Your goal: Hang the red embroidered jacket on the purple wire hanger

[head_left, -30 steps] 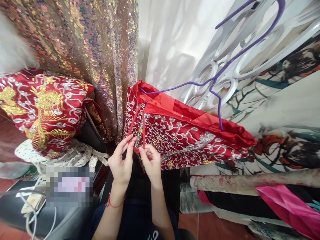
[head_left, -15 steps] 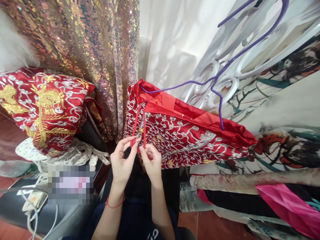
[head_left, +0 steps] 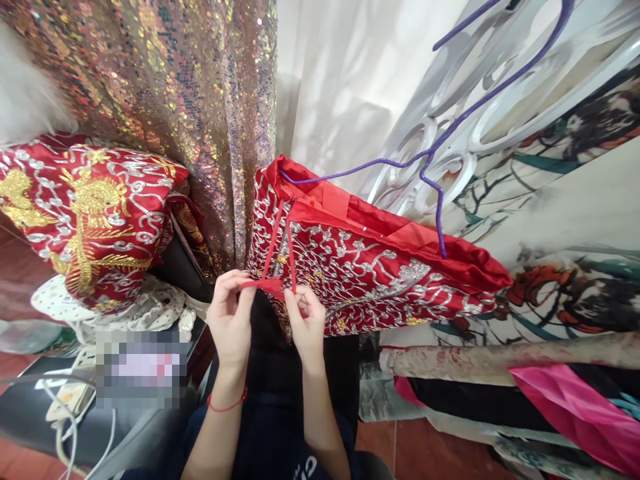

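Observation:
A red embroidered garment [head_left: 360,260] with silver and gold scrollwork hangs in front of me on a purple hanger [head_left: 350,171]. Two thin red ties run down from an opening near its left top corner. My left hand [head_left: 230,320] pinches a red tie [head_left: 265,287], whose loose bunched part stretches across toward the other hand. Between the thumb and fingers of my right hand [head_left: 306,319], the second tie [head_left: 292,257] is held close to the garment's front. Whether the two ties are knotted together cannot be seen.
To the left, a folded red garment [head_left: 100,213] with gold embroidery rests above a dotted white cloth [head_left: 55,297]. Cables [head_left: 73,420] lie at lower left. A sequinned curtain [head_left: 190,100] hangs behind. White scroll-shaped furniture [head_left: 473,137] and piled fabrics [head_left: 560,400] are at right.
My left hand has moved slightly left and away from my right hand, drawing the red tie out sideways between them. The right hand has barely moved.

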`<control>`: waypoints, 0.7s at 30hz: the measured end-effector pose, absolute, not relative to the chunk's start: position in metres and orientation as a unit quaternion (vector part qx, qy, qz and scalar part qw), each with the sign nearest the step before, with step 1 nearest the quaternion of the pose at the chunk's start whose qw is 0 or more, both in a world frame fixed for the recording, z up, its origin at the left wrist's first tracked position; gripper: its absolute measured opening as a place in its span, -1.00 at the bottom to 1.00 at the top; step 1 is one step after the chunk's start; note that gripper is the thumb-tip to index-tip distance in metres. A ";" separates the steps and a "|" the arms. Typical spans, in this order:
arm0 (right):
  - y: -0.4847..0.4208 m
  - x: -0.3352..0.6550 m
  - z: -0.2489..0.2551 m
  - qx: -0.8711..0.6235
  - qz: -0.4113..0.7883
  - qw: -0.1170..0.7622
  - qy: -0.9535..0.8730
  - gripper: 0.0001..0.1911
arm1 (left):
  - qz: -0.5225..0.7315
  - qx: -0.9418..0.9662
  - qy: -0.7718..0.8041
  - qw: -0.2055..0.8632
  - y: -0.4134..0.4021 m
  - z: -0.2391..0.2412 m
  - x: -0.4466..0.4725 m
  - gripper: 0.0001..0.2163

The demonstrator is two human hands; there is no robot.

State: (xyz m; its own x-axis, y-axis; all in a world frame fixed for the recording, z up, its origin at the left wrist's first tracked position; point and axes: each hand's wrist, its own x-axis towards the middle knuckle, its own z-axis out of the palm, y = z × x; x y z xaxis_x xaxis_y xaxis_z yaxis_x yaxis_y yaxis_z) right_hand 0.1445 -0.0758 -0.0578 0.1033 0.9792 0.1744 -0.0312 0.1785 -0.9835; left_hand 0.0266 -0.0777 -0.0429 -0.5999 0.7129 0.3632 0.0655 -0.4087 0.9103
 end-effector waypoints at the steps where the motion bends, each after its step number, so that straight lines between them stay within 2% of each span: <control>1: -0.075 0.146 -0.058 -0.475 0.431 0.584 -0.498 -0.70 | 0.756 0.345 0.500 0.243 -0.075 -0.045 0.025 -0.82; 4: -0.073 0.150 -0.060 -0.484 0.432 0.605 -0.462 -0.69 | 0.759 0.263 0.503 0.319 -0.069 -0.054 0.018 -0.70; 6: -0.073 0.154 -0.062 -0.471 0.454 0.618 -0.435 -0.68 | 0.733 0.282 0.515 0.344 -0.066 -0.060 0.014 -0.68; 9: -0.074 0.158 -0.063 -0.429 0.495 0.628 -0.421 -0.69 | 0.676 0.408 0.549 0.274 -0.065 -0.062 0.011 -0.65; 12: -0.076 0.159 -0.063 -0.406 0.497 0.622 -0.449 -0.78 | 0.598 0.577 0.523 0.189 -0.065 -0.054 0.014 -0.63; 17: -0.076 0.158 -0.066 -0.401 0.482 0.614 -0.480 -0.86 | 0.510 0.665 0.515 0.180 -0.055 -0.044 0.017 -0.75; 21: -0.075 0.160 -0.065 -0.398 0.475 0.605 -0.500 -0.88 | 0.498 0.680 0.504 0.189 -0.044 -0.043 0.008 -0.85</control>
State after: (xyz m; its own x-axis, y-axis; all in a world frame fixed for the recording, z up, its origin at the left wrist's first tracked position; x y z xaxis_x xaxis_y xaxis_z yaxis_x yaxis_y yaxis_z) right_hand 0.1602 -0.0752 -0.0648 0.0477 0.9728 0.2269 -0.1776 0.2318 -0.9564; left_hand 0.0084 -0.0437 -0.0434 -0.0040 0.8738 0.4863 0.4979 -0.4200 0.7587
